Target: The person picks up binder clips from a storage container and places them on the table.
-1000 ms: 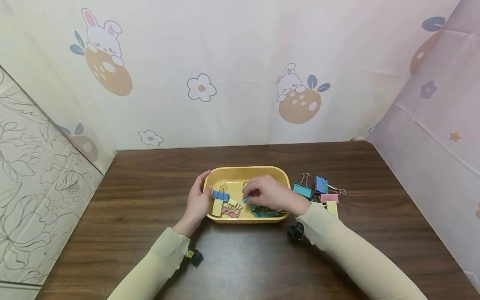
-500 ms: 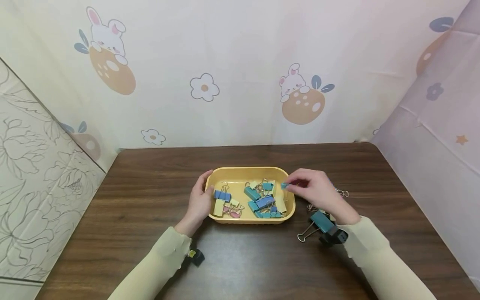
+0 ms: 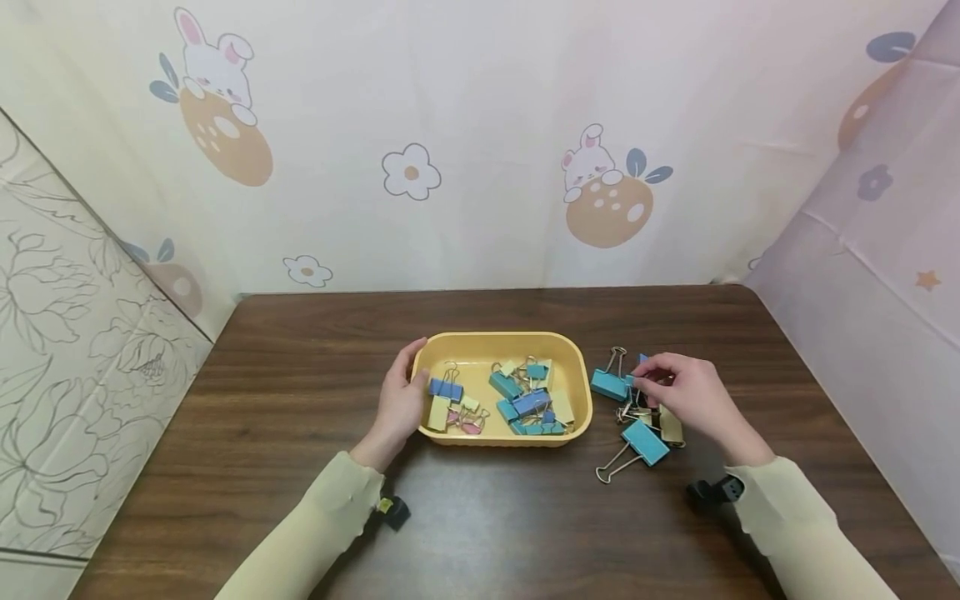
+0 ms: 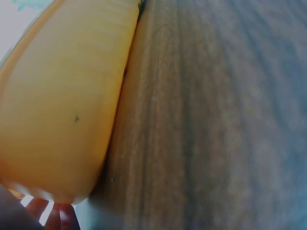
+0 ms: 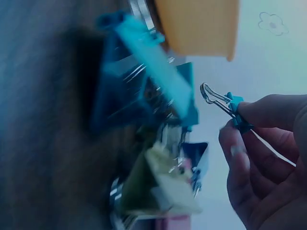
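My right hand (image 3: 690, 402) pinches a small teal binder clip (image 5: 235, 109) between thumb and fingers, its wire handles pointing outward in the right wrist view. It hovers over loose binder clips right of the yellow tray (image 3: 498, 337). My left hand (image 3: 397, 407) grips the tray's left end, thumb near the rim and fingers along the outer wall. In the tray, a blue clip (image 3: 446, 390), a pale yellow clip (image 3: 439, 413) and pink clips (image 3: 471, 428) lie on the left. A mixed heap with a blue clip (image 3: 531, 403) and several teal ones lies on the right.
Beside the tray on the brown table (image 3: 315, 333) lie a large teal clip (image 3: 609, 385), another teal clip (image 3: 645, 442) with its handles spread toward the front, and a pale yellow clip (image 3: 671, 427). A patterned cloth (image 3: 480, 242) hangs behind the table's back edge.
My right hand has come up out of the tray and moved right, past the rim, carrying the small teal binder clip over the loose clips. My left hand keeps its grip on the tray.
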Demonstrator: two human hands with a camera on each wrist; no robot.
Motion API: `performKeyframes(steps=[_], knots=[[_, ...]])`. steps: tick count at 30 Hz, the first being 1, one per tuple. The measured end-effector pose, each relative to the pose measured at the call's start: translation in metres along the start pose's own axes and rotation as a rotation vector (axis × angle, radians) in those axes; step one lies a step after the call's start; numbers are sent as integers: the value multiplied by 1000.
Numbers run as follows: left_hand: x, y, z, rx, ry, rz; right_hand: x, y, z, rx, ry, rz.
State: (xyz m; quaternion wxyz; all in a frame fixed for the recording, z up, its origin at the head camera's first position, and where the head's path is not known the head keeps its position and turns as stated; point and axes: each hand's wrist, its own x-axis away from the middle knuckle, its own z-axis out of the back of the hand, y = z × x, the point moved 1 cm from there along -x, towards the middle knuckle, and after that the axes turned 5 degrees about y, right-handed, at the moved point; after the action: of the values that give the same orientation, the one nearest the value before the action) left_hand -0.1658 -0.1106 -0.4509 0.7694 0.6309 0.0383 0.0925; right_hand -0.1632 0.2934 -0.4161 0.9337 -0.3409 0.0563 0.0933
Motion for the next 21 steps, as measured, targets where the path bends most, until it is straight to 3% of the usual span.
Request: performKeyframes(steps=[5,12,21], knots=[[0,1,-1,-6,2,-4,6,9,0,57,27,34],[-2,-1,-1,-1,4,0,10,16,2,132,3,40],[0,-1,0,4,1,5,13,16,6,144,18,49]])
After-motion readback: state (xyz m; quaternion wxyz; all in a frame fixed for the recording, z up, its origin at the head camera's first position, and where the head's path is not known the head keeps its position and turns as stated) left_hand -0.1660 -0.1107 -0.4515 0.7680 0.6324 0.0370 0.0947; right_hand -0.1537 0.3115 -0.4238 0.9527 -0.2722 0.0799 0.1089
